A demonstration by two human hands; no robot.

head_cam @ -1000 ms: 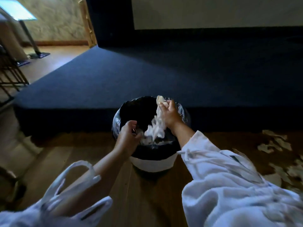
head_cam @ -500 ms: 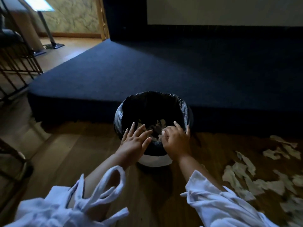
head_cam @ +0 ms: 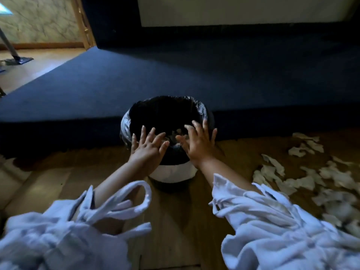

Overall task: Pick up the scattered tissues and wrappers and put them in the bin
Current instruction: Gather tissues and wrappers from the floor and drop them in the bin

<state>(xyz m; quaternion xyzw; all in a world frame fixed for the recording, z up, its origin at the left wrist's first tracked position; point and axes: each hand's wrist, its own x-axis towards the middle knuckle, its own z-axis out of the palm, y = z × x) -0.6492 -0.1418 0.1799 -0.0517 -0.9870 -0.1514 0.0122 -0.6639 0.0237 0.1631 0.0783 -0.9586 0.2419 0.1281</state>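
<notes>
A round white bin lined with a black bag stands on the wooden floor against the step of a dark blue platform. Pale tissues lie inside it, partly hidden by my hands. My left hand hovers over the bin's near left rim, fingers spread, holding nothing. My right hand is over the near right rim, fingers apart and empty too. Several white tissues and wrappers lie scattered on the floor to the right of the bin.
The dark blue carpeted platform rises right behind the bin. A stand's metal foot rests on the light floor at far left. My loose white sleeves hang low over the floor in front.
One second ago my right hand held a bunch of tissues over the bin; they dropped in. Both hands now are spread and empty over the rim, and the view has shifted right.
</notes>
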